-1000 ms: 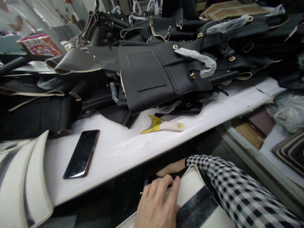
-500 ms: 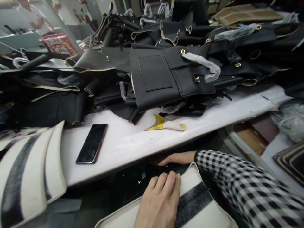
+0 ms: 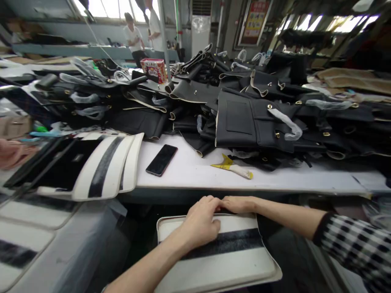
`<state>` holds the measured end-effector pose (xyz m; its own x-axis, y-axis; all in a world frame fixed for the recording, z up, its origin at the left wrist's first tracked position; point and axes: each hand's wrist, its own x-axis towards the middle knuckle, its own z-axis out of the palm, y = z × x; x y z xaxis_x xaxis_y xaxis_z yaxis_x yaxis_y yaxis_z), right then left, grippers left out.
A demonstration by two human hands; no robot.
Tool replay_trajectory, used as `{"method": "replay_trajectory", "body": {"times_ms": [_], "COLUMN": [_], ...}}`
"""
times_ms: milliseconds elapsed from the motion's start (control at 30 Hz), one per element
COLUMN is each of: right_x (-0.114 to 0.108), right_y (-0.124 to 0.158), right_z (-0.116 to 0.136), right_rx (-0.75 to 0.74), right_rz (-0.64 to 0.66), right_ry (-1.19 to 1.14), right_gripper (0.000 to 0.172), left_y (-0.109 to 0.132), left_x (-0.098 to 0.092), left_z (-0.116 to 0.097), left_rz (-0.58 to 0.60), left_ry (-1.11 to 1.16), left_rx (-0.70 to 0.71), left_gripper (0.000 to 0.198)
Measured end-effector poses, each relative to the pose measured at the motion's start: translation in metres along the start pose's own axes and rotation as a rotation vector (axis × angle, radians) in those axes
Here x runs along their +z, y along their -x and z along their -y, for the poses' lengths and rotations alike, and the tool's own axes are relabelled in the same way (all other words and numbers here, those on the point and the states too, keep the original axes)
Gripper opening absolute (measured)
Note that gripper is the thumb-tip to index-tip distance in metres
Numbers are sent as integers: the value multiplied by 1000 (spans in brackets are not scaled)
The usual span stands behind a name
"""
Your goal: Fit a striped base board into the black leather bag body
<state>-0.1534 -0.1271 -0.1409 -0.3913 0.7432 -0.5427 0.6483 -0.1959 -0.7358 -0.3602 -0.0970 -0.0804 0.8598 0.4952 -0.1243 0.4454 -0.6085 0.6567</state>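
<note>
A cream panel with a dark stripe (image 3: 220, 268) lies across my lap, below the table's front edge. My left hand (image 3: 203, 219) rests on its upper part, fingers curled over the far edge. My right hand (image 3: 240, 204) meets the left fingertips at that same edge, its fingers bent around it. Both hands grip the panel's far edge; what lies behind it is hidden. Beyond, on the white table (image 3: 183, 179), are a black phone (image 3: 161, 160) and a yellow-ended tool with a whitish handle (image 3: 241, 171).
Black leather bag pieces (image 3: 238, 118) with wrapped handles are heaped along the table. Striped cream panels (image 3: 100, 167) are stacked at the left, with more (image 3: 36, 213) nearer me. A red box (image 3: 154, 70) and two people (image 3: 133, 36) are in the background.
The view has lifted and turned left. My right hand has come from under the table's edge to the panel's far edge, beside my left hand.
</note>
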Motion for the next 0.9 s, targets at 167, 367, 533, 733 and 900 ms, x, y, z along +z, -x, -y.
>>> {"method": "replay_trajectory", "body": {"times_ms": [167, 367, 533, 733, 900], "right_x": [4, 13, 22, 25, 26], "right_y": [2, 7, 0, -2, -5], "right_z": [10, 16, 27, 44, 53], "right_rx": [10, -37, -66, -60, -92], "right_rz": [28, -8, -11, -25, -6], "right_ry": [168, 409, 570, 604, 517], "right_gripper": [67, 57, 54, 60, 55], "left_y": [8, 11, 19, 33, 55], "left_x": [-20, -15, -14, -39, -43], "left_z": [23, 26, 29, 62, 77], "left_rz": [65, 46, -2, 111, 11], "left_ry": [-35, 2, 50, 184, 176], "left_rx": [-238, -232, -156, -249, -323], "left_gripper": [23, 11, 8, 21, 16]}}
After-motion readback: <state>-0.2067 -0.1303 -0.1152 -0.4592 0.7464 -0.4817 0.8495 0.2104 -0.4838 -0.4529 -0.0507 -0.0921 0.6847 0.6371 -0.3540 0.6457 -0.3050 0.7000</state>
